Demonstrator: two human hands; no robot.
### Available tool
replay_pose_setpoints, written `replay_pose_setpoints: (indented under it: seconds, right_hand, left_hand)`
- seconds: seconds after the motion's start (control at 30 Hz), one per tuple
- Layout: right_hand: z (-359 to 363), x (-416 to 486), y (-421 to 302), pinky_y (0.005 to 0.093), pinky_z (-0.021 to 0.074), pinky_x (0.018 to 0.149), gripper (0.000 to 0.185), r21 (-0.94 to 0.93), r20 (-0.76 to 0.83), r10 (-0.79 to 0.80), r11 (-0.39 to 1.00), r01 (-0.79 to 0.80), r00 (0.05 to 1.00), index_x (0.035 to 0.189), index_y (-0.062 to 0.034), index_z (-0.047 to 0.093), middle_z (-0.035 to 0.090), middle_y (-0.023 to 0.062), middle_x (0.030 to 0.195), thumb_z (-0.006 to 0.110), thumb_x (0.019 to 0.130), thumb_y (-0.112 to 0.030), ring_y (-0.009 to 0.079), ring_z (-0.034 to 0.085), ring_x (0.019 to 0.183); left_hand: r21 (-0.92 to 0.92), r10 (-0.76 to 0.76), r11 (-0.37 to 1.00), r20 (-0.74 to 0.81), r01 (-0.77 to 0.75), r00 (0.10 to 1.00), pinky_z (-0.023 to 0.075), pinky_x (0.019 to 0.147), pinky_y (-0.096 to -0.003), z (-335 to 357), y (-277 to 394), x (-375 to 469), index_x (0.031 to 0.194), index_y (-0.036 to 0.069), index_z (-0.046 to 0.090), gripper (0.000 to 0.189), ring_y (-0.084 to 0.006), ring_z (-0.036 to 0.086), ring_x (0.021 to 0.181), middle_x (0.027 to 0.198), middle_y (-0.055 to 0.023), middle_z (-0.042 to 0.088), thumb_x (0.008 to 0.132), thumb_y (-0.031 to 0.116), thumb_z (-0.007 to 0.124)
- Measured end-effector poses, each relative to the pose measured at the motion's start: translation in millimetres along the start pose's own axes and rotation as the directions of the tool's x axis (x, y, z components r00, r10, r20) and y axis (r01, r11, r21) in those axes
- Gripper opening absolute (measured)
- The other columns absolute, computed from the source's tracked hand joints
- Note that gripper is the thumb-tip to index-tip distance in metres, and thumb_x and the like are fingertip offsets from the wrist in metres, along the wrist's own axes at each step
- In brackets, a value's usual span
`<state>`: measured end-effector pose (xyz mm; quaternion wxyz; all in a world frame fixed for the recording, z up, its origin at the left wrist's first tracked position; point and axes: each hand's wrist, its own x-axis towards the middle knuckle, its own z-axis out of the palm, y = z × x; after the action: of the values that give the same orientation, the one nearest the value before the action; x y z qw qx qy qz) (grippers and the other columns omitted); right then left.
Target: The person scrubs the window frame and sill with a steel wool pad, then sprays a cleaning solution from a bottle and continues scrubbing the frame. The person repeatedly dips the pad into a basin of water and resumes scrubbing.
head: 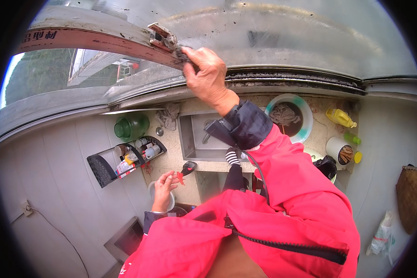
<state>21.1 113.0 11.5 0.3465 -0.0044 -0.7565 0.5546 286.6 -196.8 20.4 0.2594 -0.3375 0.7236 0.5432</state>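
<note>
My right hand (207,74) grips a dark, blurred scrubbing pad (187,59) and presses it on the window frame (118,43), whose face has a reddish strip with writing. A dirty metal latch (162,38) sits on the frame just left of my fingers. Lower left, my left hand (166,187) is raised with its fingers at the red part of a black-and-red tool (187,170), perhaps a scraper; whether the hand holds it, I cannot tell. A foot in a striped sock (232,156) stands at the front edge of the steel sink (191,139).
A basin (307,118) with a grey rag in dark water stands right of the sink, near a yellow bottle (340,117) and a white container (335,147). Left are a green plastic jar (132,127) and a black wall rack (102,170) with bottles. The window track (292,81) runs behind.
</note>
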Motion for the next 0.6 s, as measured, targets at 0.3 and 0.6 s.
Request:
replay_pose_setpoints:
  seconds: [0.3,0.6]
  right_hand:
    - [-2,6,2,0.0398,0.0490,0.067,0.027,-0.038,0.096,0.003,0.999,0.001,0.995,0.100,-0.0098,0.069,0.061,0.0111,0.079,0.062,0.074,-0.012,0.0297,0.060,0.078]
    - [-35,20,-69,0.0371,0.0472,0.062,0.033,0.183,-0.012,0.009,0.983,-0.007,1.000,0.103,-0.0044,0.066,0.058,0.0117,0.073,0.070,0.070,-0.007,0.0298,0.058,0.067]
  left_hand:
    - [0.000,-0.006,1.000,0.023,0.006,1.000,0.0513,0.073,-0.0262,7,7,5,0.119,0.005,0.059,0.031,-0.0153,0.065,0.089,0.102,-0.0066,0.066,0.095,0.024,0.059]
    - [-0.047,0.098,0.994,0.024,-0.097,0.995,0.0515,0.071,-0.0256,-5,27,7,0.120,0.007,0.060,0.031,-0.0143,0.066,0.087,0.102,-0.0056,0.067,0.094,0.025,0.061]
